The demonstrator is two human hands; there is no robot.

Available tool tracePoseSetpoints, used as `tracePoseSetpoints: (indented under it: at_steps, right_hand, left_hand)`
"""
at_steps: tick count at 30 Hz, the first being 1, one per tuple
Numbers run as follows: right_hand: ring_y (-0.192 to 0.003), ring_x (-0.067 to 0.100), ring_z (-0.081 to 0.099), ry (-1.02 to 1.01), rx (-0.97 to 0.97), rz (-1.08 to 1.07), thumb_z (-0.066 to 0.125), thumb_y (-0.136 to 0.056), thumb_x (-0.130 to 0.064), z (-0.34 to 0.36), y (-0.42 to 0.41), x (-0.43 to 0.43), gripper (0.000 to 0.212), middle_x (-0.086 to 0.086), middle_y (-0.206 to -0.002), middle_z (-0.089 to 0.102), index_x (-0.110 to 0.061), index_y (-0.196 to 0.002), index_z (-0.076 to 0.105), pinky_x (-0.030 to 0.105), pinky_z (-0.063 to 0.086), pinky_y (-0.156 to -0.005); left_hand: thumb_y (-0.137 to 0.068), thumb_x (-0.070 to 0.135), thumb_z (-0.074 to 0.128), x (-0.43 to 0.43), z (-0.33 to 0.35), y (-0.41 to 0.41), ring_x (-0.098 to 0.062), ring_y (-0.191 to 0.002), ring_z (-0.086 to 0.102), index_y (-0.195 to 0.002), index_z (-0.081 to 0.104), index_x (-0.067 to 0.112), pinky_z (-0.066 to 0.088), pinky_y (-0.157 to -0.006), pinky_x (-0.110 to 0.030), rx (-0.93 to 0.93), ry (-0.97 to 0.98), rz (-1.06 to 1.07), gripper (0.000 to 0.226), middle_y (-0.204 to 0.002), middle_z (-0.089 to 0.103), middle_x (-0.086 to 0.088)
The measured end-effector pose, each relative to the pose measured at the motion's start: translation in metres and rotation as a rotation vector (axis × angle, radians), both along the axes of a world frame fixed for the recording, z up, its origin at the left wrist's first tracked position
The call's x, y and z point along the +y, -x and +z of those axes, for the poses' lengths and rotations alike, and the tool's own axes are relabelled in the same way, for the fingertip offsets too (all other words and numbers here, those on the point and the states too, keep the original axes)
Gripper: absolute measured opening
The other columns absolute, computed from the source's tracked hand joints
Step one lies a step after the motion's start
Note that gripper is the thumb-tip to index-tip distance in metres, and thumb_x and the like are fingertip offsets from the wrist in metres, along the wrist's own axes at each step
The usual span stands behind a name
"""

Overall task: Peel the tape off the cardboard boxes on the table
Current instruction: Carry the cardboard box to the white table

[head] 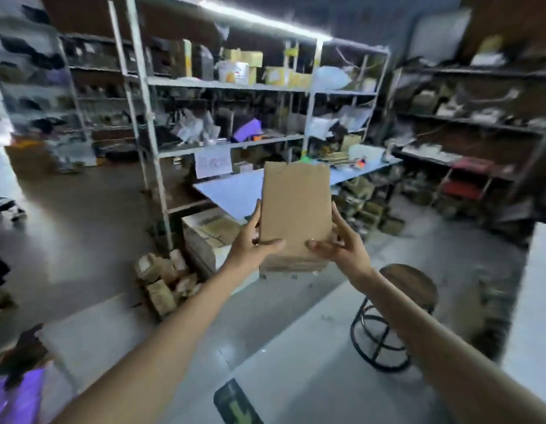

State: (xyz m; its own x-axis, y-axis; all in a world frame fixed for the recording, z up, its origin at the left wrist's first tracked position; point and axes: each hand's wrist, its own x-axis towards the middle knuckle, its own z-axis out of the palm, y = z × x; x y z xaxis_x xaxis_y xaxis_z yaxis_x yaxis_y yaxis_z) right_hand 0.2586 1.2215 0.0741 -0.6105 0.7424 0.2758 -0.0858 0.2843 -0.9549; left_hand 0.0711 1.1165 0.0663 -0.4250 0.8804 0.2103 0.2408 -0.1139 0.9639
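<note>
flat brown cardboard box (296,209) being held upright in mid-air, before the pale blue tabletop (231,191) | left hand (253,243) and right hand (339,243) gripping its lower edges | no tape showing on this face; peeling progress unclear, further boxes likely remaining

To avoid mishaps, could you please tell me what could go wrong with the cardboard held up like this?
The cardboard is gripped only near its lower end by the left hand and right hand, off any surface, so a peeling pull may bend it or slip it free. The stool and the boxes on the floor lie close by: a possible trip hazard.
</note>
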Motion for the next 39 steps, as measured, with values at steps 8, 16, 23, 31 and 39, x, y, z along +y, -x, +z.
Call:
tracePoseSetpoints:
  at_steps: [8,16,23,31,39]
  right_hand:
    - [-0.110,0.010,0.063,0.058,0.011,-0.330,0.081,-0.072,-0.010,-0.013,-0.092,0.062,0.101,-0.010,-0.149,0.039,-0.040,-0.149,0.022,0.030,0.056,-0.086]
    - [-0.117,0.017,0.060,0.049,-0.009,-0.678,0.079,-0.075,-0.010,-0.021,-0.119,0.093,0.099,0.004,-0.149,0.042,-0.036,-0.151,0.020,0.044,0.049,-0.099]
    - [-0.119,0.016,0.059,0.079,-0.011,-0.885,0.079,-0.075,-0.009,-0.041,-0.154,0.131,0.097,0.002,-0.145,0.047,-0.037,-0.150,0.024,0.041,0.052,-0.095]
    - [-0.114,0.021,0.062,0.116,0.032,-1.053,0.074,-0.079,-0.002,-0.063,-0.231,0.208,0.095,0.001,-0.150,0.040,-0.032,-0.151,0.021,0.026,0.057,-0.081]
    - [-0.118,0.021,0.059,0.179,0.028,-1.203,0.073,-0.080,-0.001,-0.068,-0.305,0.291,0.094,0.002,-0.150,0.040,-0.031,-0.152,0.019,0.043,0.051,-0.098]
  left_hand:
    - [-0.081,0.023,0.081,0.139,-0.014,-0.064,-0.009,-0.124,0.041,-0.154,0.015,0.044,0.042,-0.098,-0.027,0.020,0.050,-0.318,0.100,-0.150,0.038,0.008]
    - [-0.077,0.026,0.083,0.248,-0.023,-0.092,-0.011,-0.131,0.039,-0.155,0.019,0.038,0.037,-0.109,-0.034,0.087,0.080,-0.636,0.101,-0.141,0.039,0.014]
    - [-0.076,0.030,0.084,0.328,-0.041,-0.140,-0.011,-0.132,0.040,-0.155,0.019,0.040,0.037,-0.113,-0.040,0.099,0.125,-0.853,0.103,-0.152,0.037,0.009]
    - [-0.080,0.023,0.081,0.435,-0.060,-0.236,-0.007,-0.127,0.042,-0.156,0.018,0.036,0.040,-0.103,-0.026,0.064,0.133,-1.077,0.099,-0.149,0.039,0.009]
    - [-0.082,0.018,0.080,0.539,-0.063,-0.329,-0.004,-0.126,0.049,-0.156,0.019,0.037,0.044,-0.104,-0.025,0.032,0.179,-1.236,0.097,-0.146,0.038,0.015]
